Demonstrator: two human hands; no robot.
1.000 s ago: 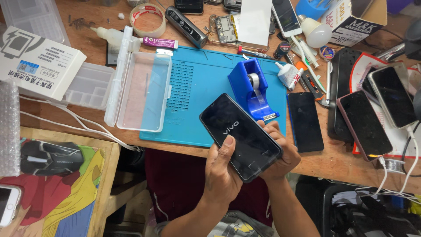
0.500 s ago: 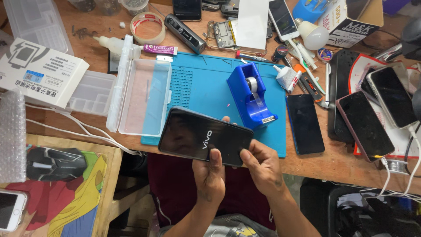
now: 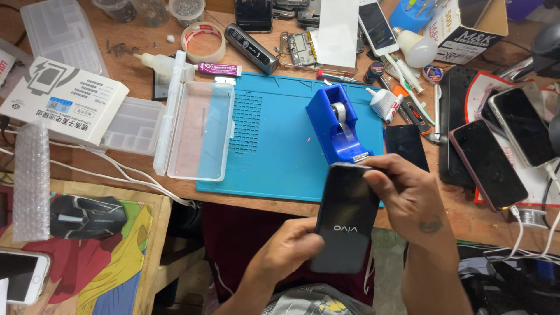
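Observation:
A black smartphone (image 3: 345, 219) is upright in front of me, its glossy back facing up, just below the table's front edge. My left hand (image 3: 290, 248) grips its lower left side. My right hand (image 3: 411, 195) holds its top right corner, fingertips at the phone's upper edge. A blue tape dispenser (image 3: 337, 123) stands on the blue work mat (image 3: 280, 146) right above the phone's top end.
A clear plastic box (image 3: 195, 131) lies open at the mat's left edge. Several dark phones (image 3: 489, 163) lie on the right. White boxes (image 3: 61, 99), tape roll (image 3: 202, 41), glue tubes and tools crowd the back. A side table with a black mouse (image 3: 86, 216) stands lower left.
The phone has turned from lying sideways to standing lengthwise, top toward the dispenser. My right hand shifted from its lower edge to its top right corner; my left hand now holds its lower side.

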